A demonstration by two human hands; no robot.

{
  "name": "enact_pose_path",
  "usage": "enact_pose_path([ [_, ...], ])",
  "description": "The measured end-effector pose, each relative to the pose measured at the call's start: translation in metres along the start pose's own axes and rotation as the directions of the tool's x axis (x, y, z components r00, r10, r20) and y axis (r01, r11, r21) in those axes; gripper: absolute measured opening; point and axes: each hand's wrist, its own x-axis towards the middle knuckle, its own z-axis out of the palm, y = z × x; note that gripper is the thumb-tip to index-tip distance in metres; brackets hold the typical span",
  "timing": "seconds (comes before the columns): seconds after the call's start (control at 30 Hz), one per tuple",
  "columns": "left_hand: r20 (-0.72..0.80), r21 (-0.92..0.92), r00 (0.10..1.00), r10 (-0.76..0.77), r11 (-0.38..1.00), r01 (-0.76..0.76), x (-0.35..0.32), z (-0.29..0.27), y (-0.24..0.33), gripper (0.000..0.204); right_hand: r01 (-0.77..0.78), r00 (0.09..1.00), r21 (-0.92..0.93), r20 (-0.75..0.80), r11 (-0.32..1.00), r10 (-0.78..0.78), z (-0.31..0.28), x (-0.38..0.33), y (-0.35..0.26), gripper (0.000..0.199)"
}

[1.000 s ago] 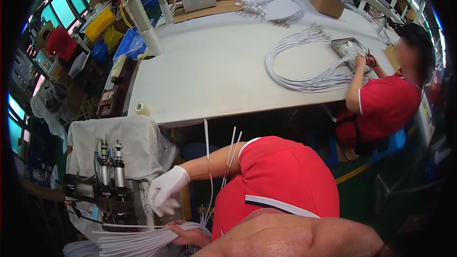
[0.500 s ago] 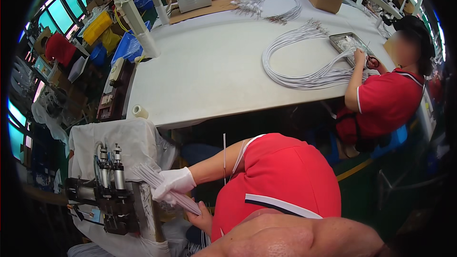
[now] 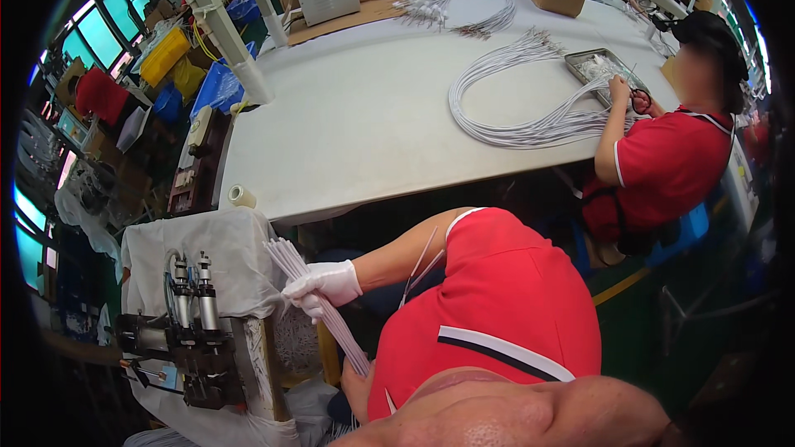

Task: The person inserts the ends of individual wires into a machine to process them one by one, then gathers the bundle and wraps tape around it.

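My right hand [image 3: 321,288], in a white glove, is closed round a bundle of thin white cables [image 3: 344,335]. The bundle slants, its loose upper ends fanning out past the glove by the cloth-covered stand. Lower down, my bare left hand [image 3: 357,387] is wrapped round the other end, mostly hidden behind my red shirt. Left of the bundle, apart from both hands, is a small black machine [image 3: 207,364] with two upright metal cylinders [image 3: 205,298]. A few thin white strands [image 3: 422,265] stick up beside my right forearm.
Beyond the stand [image 3: 166,236] is a white-topped table [image 3: 348,132] with a tape roll [image 3: 242,196] at its near corner. Looped cable bundles [image 3: 472,120] lie on it. A co-worker [image 3: 662,149] at the right holds scissors [image 3: 641,100] over a metal tray [image 3: 580,73]. A post [image 3: 240,58] rises at the left.
My gloved right hand has moved right and up with the cable bundle, drawing its loose ends away from the machine's cylinders. The bundle now slants more steeply. My left hand has shifted slightly lower.
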Motion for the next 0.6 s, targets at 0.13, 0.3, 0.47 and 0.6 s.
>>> enact_pose_path([
  [0.13,-0.033,-0.071,0.995,-0.091,0.994,0.089,-0.007,0.001,0.011,0.037,-0.024,0.999,0.006,-0.031,1.000,0.025,-0.009,0.006,-0.001,0.022],
  [0.3,-0.054,-0.202,0.997,0.048,0.978,-0.058,0.014,0.012,-0.020,0.034,-0.048,0.995,0.024,-0.087,0.999,0.050,-0.005,0.010,-0.017,0.016],
  [0.47,-0.080,-0.178,0.996,0.044,0.982,-0.058,0.018,0.017,-0.042,0.031,0.077,0.968,0.037,-0.242,0.996,-0.066,0.015,0.003,-0.029,0.015],
  [0.6,-0.035,-0.222,0.997,0.064,0.972,-0.071,-0.001,0.015,-0.028,0.032,0.150,0.930,0.017,-0.343,0.989,-0.135,0.013,-0.002,-0.022,0.024],
])
